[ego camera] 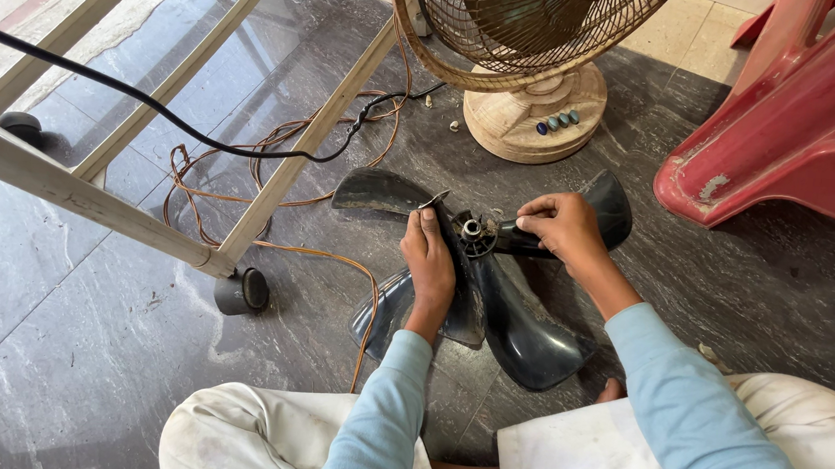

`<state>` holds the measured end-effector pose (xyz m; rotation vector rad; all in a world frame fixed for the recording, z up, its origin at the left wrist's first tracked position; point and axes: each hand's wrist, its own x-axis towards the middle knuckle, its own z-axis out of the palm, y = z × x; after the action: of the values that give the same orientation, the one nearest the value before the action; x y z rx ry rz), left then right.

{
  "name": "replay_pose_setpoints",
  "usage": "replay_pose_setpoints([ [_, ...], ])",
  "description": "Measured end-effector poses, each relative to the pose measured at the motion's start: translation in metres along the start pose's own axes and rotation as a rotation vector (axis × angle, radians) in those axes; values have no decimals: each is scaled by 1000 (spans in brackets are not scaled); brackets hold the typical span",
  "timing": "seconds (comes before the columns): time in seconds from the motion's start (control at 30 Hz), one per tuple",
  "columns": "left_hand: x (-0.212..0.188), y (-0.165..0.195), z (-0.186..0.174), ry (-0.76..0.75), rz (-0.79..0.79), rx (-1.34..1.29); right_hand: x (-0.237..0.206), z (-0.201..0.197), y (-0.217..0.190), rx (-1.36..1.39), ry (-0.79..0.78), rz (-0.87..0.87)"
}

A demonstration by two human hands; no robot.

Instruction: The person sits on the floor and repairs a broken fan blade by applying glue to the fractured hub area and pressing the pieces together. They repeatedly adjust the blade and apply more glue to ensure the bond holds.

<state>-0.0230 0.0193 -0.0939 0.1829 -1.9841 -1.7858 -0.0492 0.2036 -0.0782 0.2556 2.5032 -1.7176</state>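
A dark plastic fan blade set (518, 335) lies on the grey stone floor in front of my knees, hub (474, 231) up. My left hand (428, 263) rests on it and pinches a small metal tool whose tip (434, 200) points at a blade left of the hub. My right hand (563, 225) grips the blade set right beside the hub. Both arms wear light blue sleeves.
A beige table fan (536, 111) with wire guard stands just beyond. A cream metal frame on castors (241, 291) is at left, with orange wire (277, 146) and a black cable (152, 108) across the floor. A red plastic chair (797, 124) is at right.
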Motion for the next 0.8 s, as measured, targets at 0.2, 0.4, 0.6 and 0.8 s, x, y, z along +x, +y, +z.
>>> replay_pose_setpoints([
  [0.2, -1, -1, 0, 5, 25, 6, 0, 0, 4, 53, 12, -13],
  [0.4, -3, -1, 2, -11, 29, 20, 1, 3, -1, -79, 16, 66],
  [0.6, -2, 0, 2, -27, 12, 10, -2, 0, -4, -226, 64, 138],
  [0.8, -1, 3, 1, -19, 6, 10, 0, 4, -9, -202, 123, -403],
])
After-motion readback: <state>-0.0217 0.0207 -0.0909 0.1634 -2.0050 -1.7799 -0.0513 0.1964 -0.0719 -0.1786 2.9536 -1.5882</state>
